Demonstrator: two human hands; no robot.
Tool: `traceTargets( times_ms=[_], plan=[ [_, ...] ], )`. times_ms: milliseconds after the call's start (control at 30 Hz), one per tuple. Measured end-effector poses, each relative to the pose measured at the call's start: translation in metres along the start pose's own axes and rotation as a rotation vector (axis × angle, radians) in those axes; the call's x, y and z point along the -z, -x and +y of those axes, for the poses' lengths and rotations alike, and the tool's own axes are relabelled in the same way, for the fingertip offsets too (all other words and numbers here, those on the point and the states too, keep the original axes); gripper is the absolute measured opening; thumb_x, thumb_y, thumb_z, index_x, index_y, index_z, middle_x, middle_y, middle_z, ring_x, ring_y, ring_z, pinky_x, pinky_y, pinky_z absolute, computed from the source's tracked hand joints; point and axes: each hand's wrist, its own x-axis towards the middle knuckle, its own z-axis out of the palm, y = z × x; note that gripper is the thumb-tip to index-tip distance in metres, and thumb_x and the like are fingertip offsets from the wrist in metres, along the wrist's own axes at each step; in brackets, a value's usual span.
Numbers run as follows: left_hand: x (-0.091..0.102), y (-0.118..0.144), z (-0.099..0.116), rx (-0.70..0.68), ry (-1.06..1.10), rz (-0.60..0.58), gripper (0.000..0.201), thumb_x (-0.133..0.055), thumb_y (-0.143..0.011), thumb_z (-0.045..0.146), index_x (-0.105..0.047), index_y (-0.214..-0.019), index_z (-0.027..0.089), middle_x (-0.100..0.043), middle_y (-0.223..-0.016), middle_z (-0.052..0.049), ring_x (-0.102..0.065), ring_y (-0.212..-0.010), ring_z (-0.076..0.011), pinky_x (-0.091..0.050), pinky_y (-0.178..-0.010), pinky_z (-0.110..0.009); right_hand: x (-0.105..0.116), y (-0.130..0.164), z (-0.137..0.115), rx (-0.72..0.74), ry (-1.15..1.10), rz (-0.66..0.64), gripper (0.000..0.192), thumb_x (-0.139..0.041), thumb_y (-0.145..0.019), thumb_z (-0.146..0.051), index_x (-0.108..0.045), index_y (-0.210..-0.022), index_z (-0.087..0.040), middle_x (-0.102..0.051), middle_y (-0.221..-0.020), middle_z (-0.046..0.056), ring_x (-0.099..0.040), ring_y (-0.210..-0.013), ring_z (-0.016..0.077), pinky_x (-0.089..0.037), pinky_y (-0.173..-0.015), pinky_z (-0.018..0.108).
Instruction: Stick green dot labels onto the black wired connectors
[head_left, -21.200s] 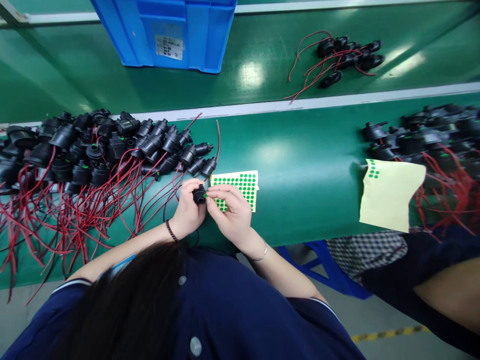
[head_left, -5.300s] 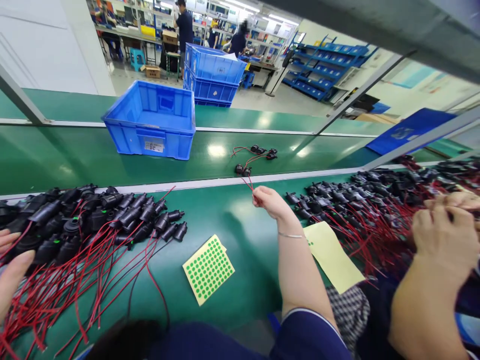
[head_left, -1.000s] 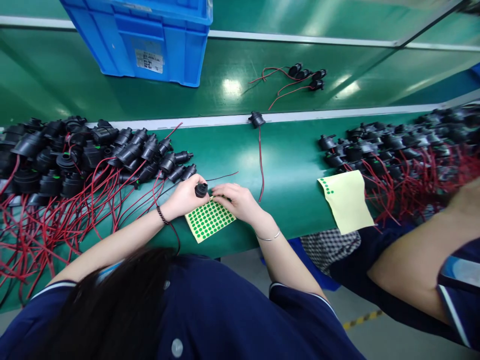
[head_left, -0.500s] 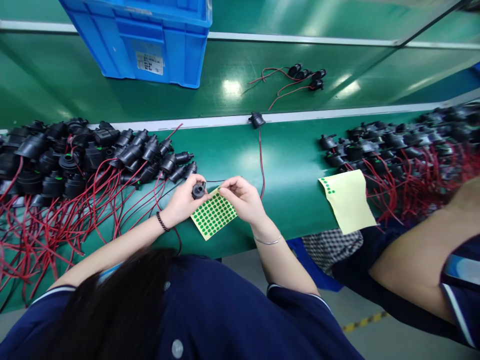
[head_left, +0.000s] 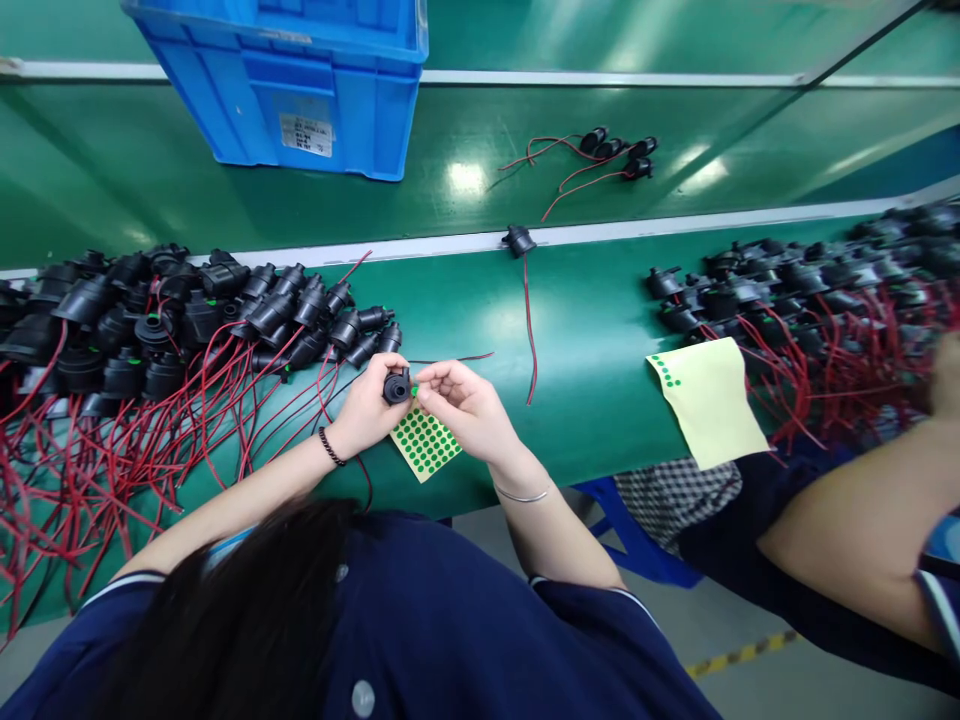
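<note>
My left hand (head_left: pixel 366 405) is closed round a small black pump (head_left: pixel 396 388), its round ported end facing up. A green dot sticker (head_left: pixel 415 391) is pinched between thumb and forefinger of my right hand (head_left: pixel 465 412), right beside the pump. Beneath both hands lies a pale yellow sheet of green dot stickers (head_left: pixel 426 445), its upper part covered by my fingers. To the left, a big heap of similar black pumps (head_left: pixel 157 325) with red leads spreads over the green table; a few carry green dots.
A blue crate (head_left: pixel 300 100) stands behind the table's raised white edge. One pump (head_left: pixel 518 240) sits by that edge, with several more (head_left: pixel 619 148) beyond. At right are a mostly bare sticker sheet (head_left: pixel 709 405), another pump pile (head_left: pixel 780 285) and a co-worker's arm (head_left: pixel 855 500).
My right hand has moved left from the sticker sheet to the pump, and a green dot now shows at its fingertips. My left hand keeps holding the pump.
</note>
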Motion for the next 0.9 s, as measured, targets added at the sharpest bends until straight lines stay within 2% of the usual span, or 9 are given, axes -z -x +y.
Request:
traceTargets(
  times_ms=[333,900],
  plan=[
    [-0.0003,0.0001,-0.0049,-0.126,0.012,0.014,0.033,-0.067,-0.079,0.014,-0.05,-0.106,0.022,-0.061,-0.096,-0.001,-0.062,-0.08,-0.0133,-0.051,-0.071,-0.025,-0.0026,-0.0024,-0.0037,-0.071,-0.007,0.007,0.037,-0.077,-0.079,-0.038,-0.044,-0.087,-0.024,-0.062,-0.079,-0.003,-0.061,-0.069,0.0105,-0.051,-0.065,0.028],
    [0.0005,-0.0005,-0.0058,-0.26,-0.056,0.004,0.032,-0.062,-0.08,0.01,-0.05,-0.108,0.022,-0.063,-0.096,-0.001,-0.065,-0.082,-0.014,-0.052,-0.071,-0.025,-0.0021,-0.005,-0.0063,-0.098,0.04,0.017,0.029,-0.071,-0.073,-0.025,-0.045,-0.085,-0.023,-0.061,-0.076,-0.005,-0.057,-0.066,0.0083,-0.048,-0.065,0.026]
  ],
)
